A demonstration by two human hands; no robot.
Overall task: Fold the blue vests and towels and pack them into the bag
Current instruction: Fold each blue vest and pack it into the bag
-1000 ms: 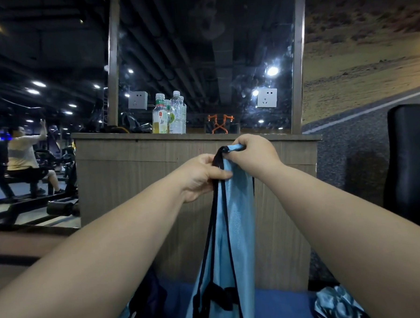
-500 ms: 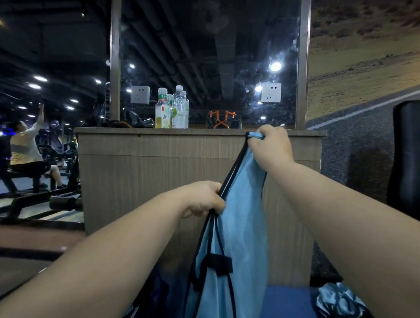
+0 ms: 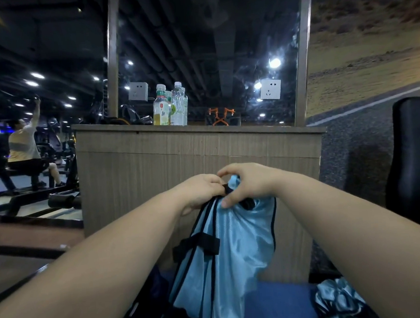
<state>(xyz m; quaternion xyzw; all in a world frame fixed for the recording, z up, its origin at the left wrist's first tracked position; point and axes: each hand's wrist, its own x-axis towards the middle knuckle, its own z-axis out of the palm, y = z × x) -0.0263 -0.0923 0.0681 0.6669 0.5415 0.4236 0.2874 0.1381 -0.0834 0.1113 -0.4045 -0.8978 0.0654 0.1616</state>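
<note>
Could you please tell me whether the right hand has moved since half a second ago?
Yes. The right hand has dropped from the wooden counter's top edge to its front panel, meeting the left hand on the blue vest.

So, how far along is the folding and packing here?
Done: nothing folded or packed shows. In hand: the left hand and right hand pinch the top of one blue vest, which hangs unfolded in front of the wooden counter. Left: folding it, plus crumpled blue fabric at lower right, likely another vest. No towel or bag is clearly visible.
</note>
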